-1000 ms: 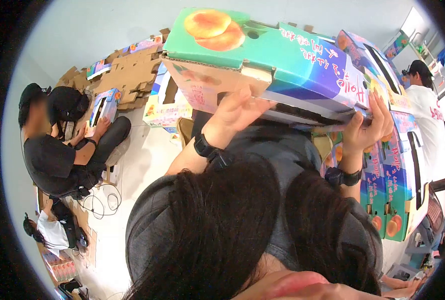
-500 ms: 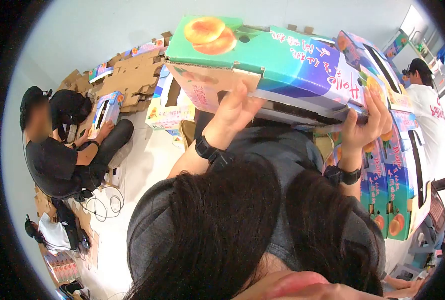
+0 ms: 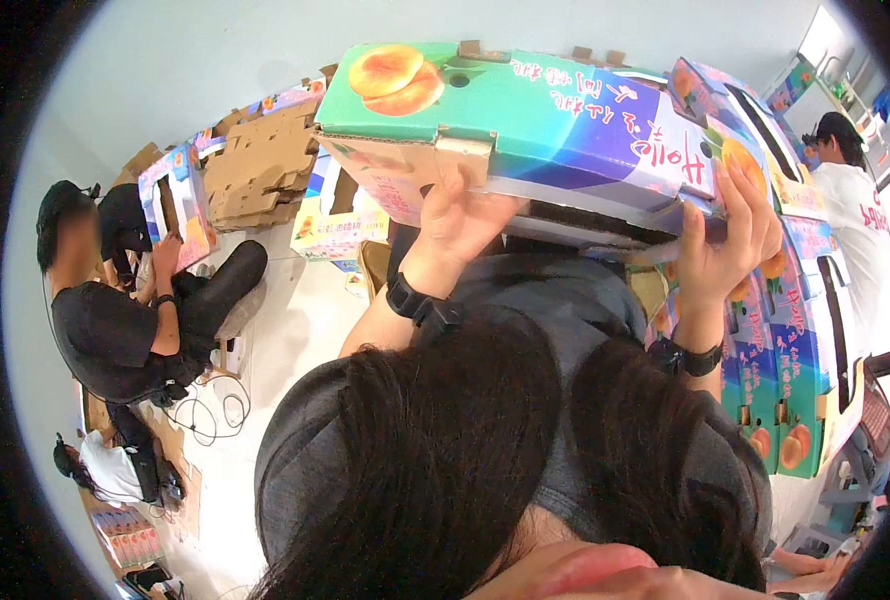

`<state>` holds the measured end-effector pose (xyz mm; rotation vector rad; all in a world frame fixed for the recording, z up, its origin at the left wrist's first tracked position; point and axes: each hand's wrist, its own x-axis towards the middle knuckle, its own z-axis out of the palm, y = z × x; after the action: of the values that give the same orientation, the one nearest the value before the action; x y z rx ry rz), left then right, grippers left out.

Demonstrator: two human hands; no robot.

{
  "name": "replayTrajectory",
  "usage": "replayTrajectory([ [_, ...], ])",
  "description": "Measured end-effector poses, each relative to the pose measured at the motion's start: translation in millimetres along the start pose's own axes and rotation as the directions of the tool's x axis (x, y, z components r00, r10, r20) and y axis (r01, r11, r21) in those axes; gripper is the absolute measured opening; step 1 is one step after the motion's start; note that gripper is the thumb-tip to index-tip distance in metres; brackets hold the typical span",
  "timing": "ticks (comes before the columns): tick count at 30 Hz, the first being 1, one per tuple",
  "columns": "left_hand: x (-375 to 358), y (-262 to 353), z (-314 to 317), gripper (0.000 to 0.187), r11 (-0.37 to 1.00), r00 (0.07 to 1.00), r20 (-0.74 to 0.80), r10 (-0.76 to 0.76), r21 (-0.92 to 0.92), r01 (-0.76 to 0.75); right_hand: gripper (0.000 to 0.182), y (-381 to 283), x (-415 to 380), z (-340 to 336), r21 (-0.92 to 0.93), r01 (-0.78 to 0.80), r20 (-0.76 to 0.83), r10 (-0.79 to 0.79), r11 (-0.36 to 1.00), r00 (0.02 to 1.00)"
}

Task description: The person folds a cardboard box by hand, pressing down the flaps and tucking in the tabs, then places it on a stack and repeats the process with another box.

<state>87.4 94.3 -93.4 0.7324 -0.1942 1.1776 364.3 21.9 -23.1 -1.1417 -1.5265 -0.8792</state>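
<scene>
A printed carton [image 3: 555, 120] in green, blue and purple, with peaches pictured on it, is held tilted in front of my chest. My left hand [image 3: 460, 215] grips its lower edge near the left end, at a bare cardboard flap. At the right end my right hand [image 3: 730, 235] has its fingers bent over the carton's edge. A dark opening shows along the carton's near side between the two hands. Part of my left fingers is hidden behind the box.
Flattened cardboard [image 3: 260, 180] lies at the back left, next to a standing carton [image 3: 340, 215]. Stacked cartons [image 3: 795, 350] stand at the right. A seated person [image 3: 105, 320] at the left handles another carton [image 3: 178, 205]. Cables [image 3: 210, 410] lie on the floor.
The carton in my hands has shifted slightly left, and both hands have moved slightly with it. The seated person's carton has been raised up and to the left.
</scene>
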Motion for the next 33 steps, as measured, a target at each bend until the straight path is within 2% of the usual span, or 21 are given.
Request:
replayTrajectory([
  [6,-2.7,1.2,16.0,0.073,0.999,0.999,0.017,-0.031,-0.04,0.031,0.047,1.9,6.1,-3.5,0.006,0.022,0.046,-0.022,1.0,0.999],
  [9,-4.9,5.4,22.5,0.068,0.996,0.996,0.001,-0.094,-0.004,0.094,0.041,7.4,17.0,1.6,0.032,0.03,0.045,-0.032,0.999,0.998],
  [12,-12.5,16.2,31.2,0.067,0.969,0.97,0.014,-0.244,0.053,0.243,0.037,16.9,24.9,13.4,0.025,0.011,0.041,-0.012,1.0,0.999],
  [13,-14.6,22.0,39.0,0.08,0.907,0.945,-0.027,-0.325,0.275,0.319,0.036,20.9,29.3,19.5,0.055,0.032,0.014,-0.033,0.998,0.999],
  [16,-24.4,28.9,47.3,0.077,0.717,0.909,-0.074,-0.41,0.59,0.371,0.033,26.8,37.4,35.8,0.072,0.027,-0.03,-0.025,0.997,0.999],
  [17,-25.1,24.4,50.4,0.068,0.682,0.936,-0.049,-0.349,0.672,0.29,0.03,28.8,39.4,41.9,0.052,0.035,-0.06,-0.032,0.998,0.998],
  [18,-23.0,26.5,52.1,0.065,0.485,0.96,0.051,-0.277,0.87,0.093,0.03,30.5,42.0,48.4,0.049,0.036,-0.064,-0.033,0.998,0.997],
  [19,-18.0,29.7,53.2,0.061,0.232,0.957,0.171,-0.234,0.966,-0.115,0.029,32.5,44.6,54.7,0.044,0.037,-0.069,-0.034,0.998,0.997],
  [20,-12.3,32.1,52.5,0.058,-0.046,0.928,0.295,-0.227,0.949,-0.313,0.029,34.6,47.0,60.0,0.038,0.038,-0.074,-0.035,0.999,0.997],
  [21,-7.6,28.0,43.9,0.051,-0.267,0.911,0.377,-0.164,0.872,-0.409,0.028,37.1,49.1,63.6,0.024,0.042,-0.07,-0.04,0.999,0.997],
  [24,0.0,22.9,30.2,0.054,-0.564,0.902,0.428,-0.061,0.73,-0.385,0.028,46.6,54.4,73.0,-0.013,0.055,-0.069,-0.056,0.998,0.996],
  [25,2.0,21.0,21.2,0.056,-0.597,0.902,0.432,-0.01,0.721,-0.352,0.027,50.3,54.8,76.3,-0.023,0.057,-0.075,-0.059,0.998,0.995],
  [28,5.8,17.9,11.6,0.056,-0.617,0.904,0.427,-0.03,0.704,-0.352,0.027,57.7,57.3,84.5,-0.045,0.076,-0.1,-0.08,0.996,0.992],
  [32,14.3,12.8,-14.1,0.04,-0.672,0.836,0.546,0.056,0.64,-0.373,0.028,50.1,61.7,86.7,-0.02,0.079,-0.119,-0.081,0.997,0.99],
  [33,19.8,10.1,-18.0,0.028,-0.698,0.799,0.593,0.097,0.613,-0.37,0.028,49.5,62.3,87.1,-0.023,0.069,-0.107,-0.071,0.997,0.992],
])
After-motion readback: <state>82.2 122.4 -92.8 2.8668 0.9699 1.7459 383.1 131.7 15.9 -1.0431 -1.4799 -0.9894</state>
